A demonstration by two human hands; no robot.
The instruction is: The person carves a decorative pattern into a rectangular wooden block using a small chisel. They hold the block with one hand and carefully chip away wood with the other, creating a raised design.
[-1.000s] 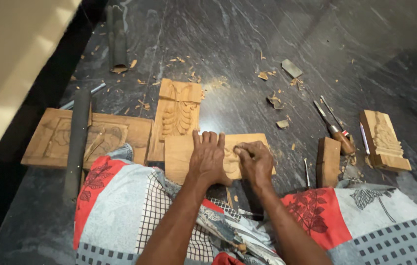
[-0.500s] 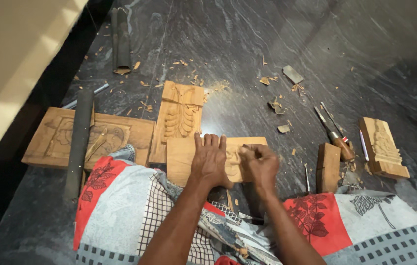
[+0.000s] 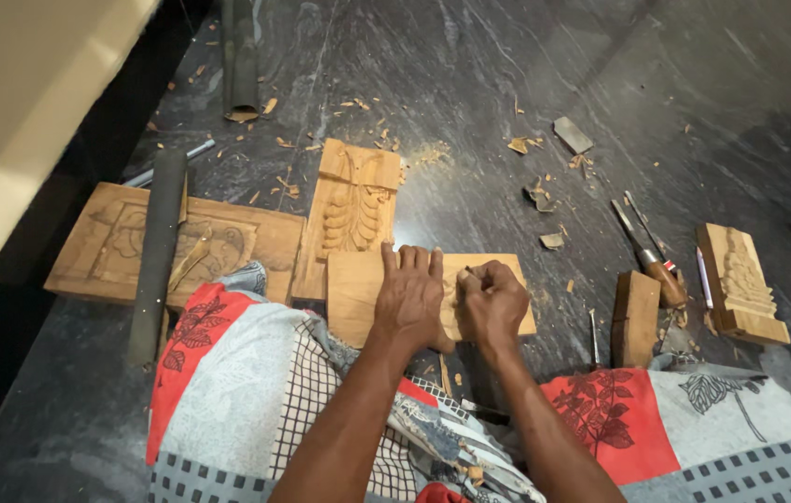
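Note:
A flat wooden block (image 3: 358, 284) lies on the dark stone floor in front of my knees. My left hand (image 3: 409, 296) rests palm down on its middle, fingers stretched forward. My right hand (image 3: 493, 303) is closed around a thin carving tool whose tip shows at the top of the fist, over the right part of the block. Whether the tip touches the wood is hidden. My legs are covered by a patterned cloth (image 3: 256, 391).
A carved leaf panel (image 3: 354, 207) leans just beyond the block. A wide carved panel (image 3: 116, 237) lies left under a dark bar (image 3: 158, 247). Right of me are a small wooden block (image 3: 636, 317), chisels (image 3: 647, 247) and a carved piece (image 3: 742, 279). Wood chips (image 3: 545, 196) litter the floor.
Both hands stay on the block. My right hand has shifted slightly right and down along the wood with the tool; my left hand holds its place.

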